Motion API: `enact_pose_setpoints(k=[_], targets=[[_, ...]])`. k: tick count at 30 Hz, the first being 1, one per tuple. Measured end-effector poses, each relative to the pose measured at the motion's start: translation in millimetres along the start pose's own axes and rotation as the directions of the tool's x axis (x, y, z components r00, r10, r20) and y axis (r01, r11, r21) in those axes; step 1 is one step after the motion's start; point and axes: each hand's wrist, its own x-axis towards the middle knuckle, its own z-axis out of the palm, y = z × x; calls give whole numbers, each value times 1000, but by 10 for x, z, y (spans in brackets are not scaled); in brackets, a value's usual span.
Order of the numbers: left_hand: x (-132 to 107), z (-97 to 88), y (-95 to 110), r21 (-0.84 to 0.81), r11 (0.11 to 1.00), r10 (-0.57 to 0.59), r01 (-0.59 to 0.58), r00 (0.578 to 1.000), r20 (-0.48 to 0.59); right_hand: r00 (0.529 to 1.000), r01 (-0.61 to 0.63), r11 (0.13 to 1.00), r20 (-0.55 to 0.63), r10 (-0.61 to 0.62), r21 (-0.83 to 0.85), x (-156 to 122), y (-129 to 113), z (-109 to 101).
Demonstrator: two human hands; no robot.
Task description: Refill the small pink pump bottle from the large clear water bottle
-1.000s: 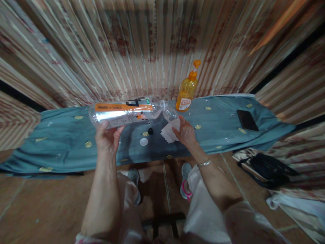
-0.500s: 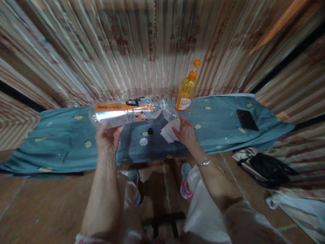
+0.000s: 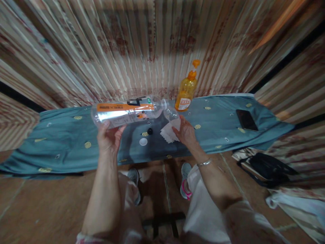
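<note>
My left hand point(image 3: 109, 137) grips a large clear plastic bottle point(image 3: 129, 111) with an orange and silver label. The bottle lies nearly level, its neck pointing right and slightly up. At its mouth is a small clear plastic vessel point(image 3: 171, 112), which my right hand point(image 3: 186, 131) holds at its lower end; whether it is a cup or a small bottle I cannot tell. By my right fingertips is a white paper tissue point(image 3: 168, 133); whether they pinch it is unclear. A small black cap point(image 3: 150, 131) and a white round lid point(image 3: 143, 142) lie below the bottle.
Behind my right hand stands an orange pump bottle point(image 3: 186, 93) with yellow liquid. A dark phone point(image 3: 246, 120) lies at the right on the green patterned cloth point(image 3: 68, 135). Pleated curtains point(image 3: 132, 44) hang behind and at the sides. A black bag point(image 3: 269, 167) is at lower right.
My left hand and the large bottle have shifted slightly to the right, the bottle's neck closer into the small vessel. My right hand has barely moved.
</note>
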Motion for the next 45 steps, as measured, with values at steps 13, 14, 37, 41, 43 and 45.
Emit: enact_pose_setpoints(k=[13,14,37,41,43,45], targets=[[-77,138,-97,-28,999,-38,38,999,-7,996,-73,997,51,72,18,35,-12,-73],[-77,142,-105,-32,999,-45,44,999,-9,997,-64,998,41,63,23,33,-6,-67],[-61,274,-226,-57,991,-126,123,991,-51,997,-81,993,6,80,83,82,134,-117],[-50,318,-255,-76,989,-132,129,990,-47,998,-43,989,-30,48,144,130,222,-94],[-45,332,-266,-74,987,-144,140,988,-52,998,-38,986,-49,46,164,157,243,-71],[-41,343,-275,-68,987,-150,146,987,-59,997,-38,983,-63,50,178,178,249,-44]])
